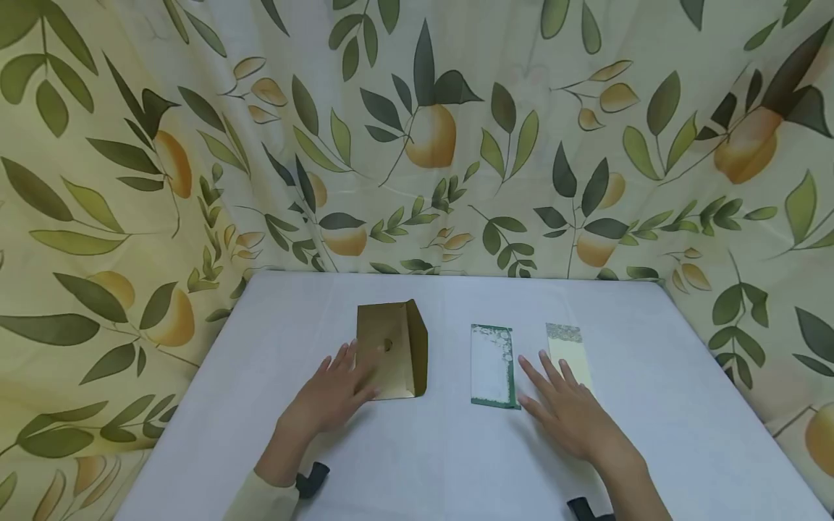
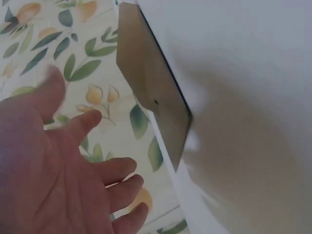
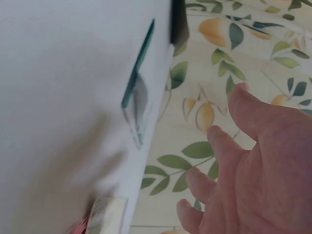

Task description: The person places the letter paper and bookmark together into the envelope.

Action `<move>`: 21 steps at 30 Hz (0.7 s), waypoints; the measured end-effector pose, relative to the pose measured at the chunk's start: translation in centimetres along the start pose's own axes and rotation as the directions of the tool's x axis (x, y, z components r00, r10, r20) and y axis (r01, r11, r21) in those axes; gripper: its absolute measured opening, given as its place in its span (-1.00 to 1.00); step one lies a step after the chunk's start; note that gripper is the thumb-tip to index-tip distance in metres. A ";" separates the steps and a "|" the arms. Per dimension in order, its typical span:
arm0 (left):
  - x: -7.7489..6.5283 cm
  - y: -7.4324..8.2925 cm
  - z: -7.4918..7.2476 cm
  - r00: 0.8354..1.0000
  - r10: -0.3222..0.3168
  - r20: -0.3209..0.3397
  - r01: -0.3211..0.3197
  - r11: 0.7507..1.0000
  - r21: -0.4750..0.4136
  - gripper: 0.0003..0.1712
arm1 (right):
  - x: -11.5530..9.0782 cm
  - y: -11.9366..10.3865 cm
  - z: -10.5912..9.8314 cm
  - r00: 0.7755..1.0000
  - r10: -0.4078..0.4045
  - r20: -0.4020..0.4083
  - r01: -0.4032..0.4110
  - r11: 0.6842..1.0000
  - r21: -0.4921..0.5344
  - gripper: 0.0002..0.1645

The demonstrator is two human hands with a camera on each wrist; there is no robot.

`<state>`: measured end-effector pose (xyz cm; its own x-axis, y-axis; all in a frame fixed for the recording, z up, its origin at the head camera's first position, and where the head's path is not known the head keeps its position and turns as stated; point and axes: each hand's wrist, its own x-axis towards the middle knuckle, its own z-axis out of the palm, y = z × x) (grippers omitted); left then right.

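Left hand is released, fingers spread, over the near-left part of the gold rectangular paper envelope; the envelope lies on the white worktop, flap open toward the right; right hand is likewise released, fingers spread, beside the white rectangular card with green floral border; it partly covers the pale-yellow rectangular card with patterned grey end, farther right.
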<state>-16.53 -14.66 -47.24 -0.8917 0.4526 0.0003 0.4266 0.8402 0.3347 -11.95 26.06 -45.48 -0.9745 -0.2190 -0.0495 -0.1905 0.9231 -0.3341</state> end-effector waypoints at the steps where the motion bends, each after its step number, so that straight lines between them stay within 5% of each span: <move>1: 0.4 0.1 -0.1 1.000 0.006 0.005 -0.006 1.000 0.010 -0.27 | 0.2 -0.2 -0.1 1.000 -0.001 -0.004 0.001 1.000 0.007 -0.18; 7: 2.6 0.8 -0.6 0.999 0.042 0.004 -0.042 0.997 0.064 -0.30 | 1.0 -1.3 -0.4 1.000 -0.003 0.006 0.003 0.999 0.048 -0.16; 13: 5.5 1.4 0.5 0.996 0.083 -0.022 -0.082 0.996 0.043 -0.30 | 1.7 -1.8 -0.2 1.000 0.018 0.014 -0.019 0.996 0.091 -0.14; 21: 8.4 3.0 2.2 1.000 -0.016 0.006 0.016 0.998 0.063 -0.27 | 1.4 -1.4 -0.3 0.983 0.062 0.171 -0.080 0.992 0.100 -0.10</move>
<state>-22.46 -7.73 -48.28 -0.8974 0.4410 -0.0109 0.4213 0.8642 0.2749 -13.06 24.52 -44.80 -0.9497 -0.2119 -0.2304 -0.0989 0.9014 -0.4215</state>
